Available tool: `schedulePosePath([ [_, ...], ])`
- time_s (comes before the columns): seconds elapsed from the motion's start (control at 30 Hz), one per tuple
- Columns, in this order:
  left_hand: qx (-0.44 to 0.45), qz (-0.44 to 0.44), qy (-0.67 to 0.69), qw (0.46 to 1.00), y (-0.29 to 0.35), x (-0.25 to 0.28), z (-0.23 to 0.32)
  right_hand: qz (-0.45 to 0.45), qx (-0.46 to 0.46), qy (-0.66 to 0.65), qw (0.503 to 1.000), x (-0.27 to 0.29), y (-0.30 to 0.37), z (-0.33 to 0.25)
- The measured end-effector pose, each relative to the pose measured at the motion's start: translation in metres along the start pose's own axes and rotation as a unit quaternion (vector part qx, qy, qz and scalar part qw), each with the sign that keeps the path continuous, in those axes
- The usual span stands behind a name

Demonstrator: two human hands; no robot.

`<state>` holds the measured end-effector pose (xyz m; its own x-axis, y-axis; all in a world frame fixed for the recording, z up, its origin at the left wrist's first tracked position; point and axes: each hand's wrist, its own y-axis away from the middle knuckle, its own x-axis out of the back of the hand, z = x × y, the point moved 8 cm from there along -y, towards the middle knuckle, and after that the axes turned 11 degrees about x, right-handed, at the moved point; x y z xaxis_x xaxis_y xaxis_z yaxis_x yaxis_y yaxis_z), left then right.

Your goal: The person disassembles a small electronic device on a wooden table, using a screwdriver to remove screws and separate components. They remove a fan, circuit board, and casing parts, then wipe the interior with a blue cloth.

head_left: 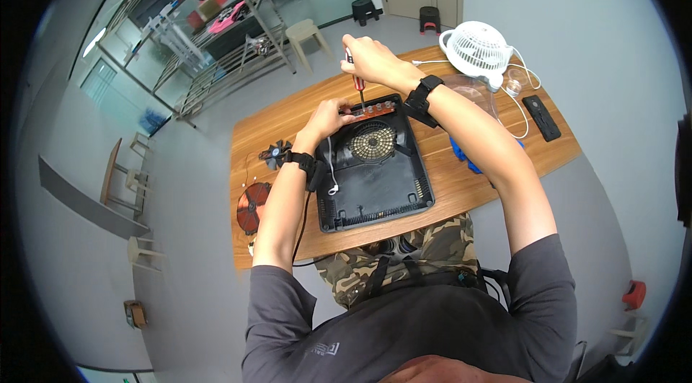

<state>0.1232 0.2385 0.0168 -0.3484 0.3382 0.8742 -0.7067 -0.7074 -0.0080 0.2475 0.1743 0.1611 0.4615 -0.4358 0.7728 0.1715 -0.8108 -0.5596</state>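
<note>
A black plastic appliance base, shaped like the shell of an induction cooker, lies on the wooden table in front of me. It has a round vent grille. Along its far edge sits a narrow reddish-brown circuit board with several small round parts. My right hand is closed around the top of a red-handled screwdriver, held upright with its shaft down at the board. Beside the tip, my left hand has its fingers at the board's left end; what they grip is hidden. A pale cable with a white connector lies in the base.
Left on the table are a small black fan and a copper coil. Rightward are a white fan with its cord, a clear plastic dish, a black strip-shaped panel and a blue object partly behind my forearm.
</note>
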Motion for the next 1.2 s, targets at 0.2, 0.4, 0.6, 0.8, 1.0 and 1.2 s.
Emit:
schedulePosePath([
  [0.2,0.042,0.015,-0.065,0.997,0.041,0.019,-0.016,-0.015,0.039,-0.030,0.999,-0.030,-0.017,-0.046],
  [0.4,0.029,0.028,-0.043,0.998,0.066,0.031,-0.048,-0.029,0.078,-0.046,0.995,-0.058,-0.031,-0.085],
  [0.6,0.053,0.042,-0.028,0.997,0.081,0.043,-0.066,-0.042,0.107,-0.056,0.992,-0.079,-0.041,-0.115],
  [0.8,0.063,0.028,-0.003,0.998,0.096,0.048,-0.075,-0.058,0.111,-0.056,0.991,-0.098,-0.044,-0.125],
  [1.0,0.029,0.033,-0.014,0.999,0.100,0.047,-0.077,-0.072,0.101,-0.057,0.991,-0.101,-0.044,-0.131],
  [1.2,0.041,0.029,-0.020,0.999,0.104,0.044,-0.086,-0.053,0.121,-0.036,0.991,-0.103,-0.046,-0.144],
])
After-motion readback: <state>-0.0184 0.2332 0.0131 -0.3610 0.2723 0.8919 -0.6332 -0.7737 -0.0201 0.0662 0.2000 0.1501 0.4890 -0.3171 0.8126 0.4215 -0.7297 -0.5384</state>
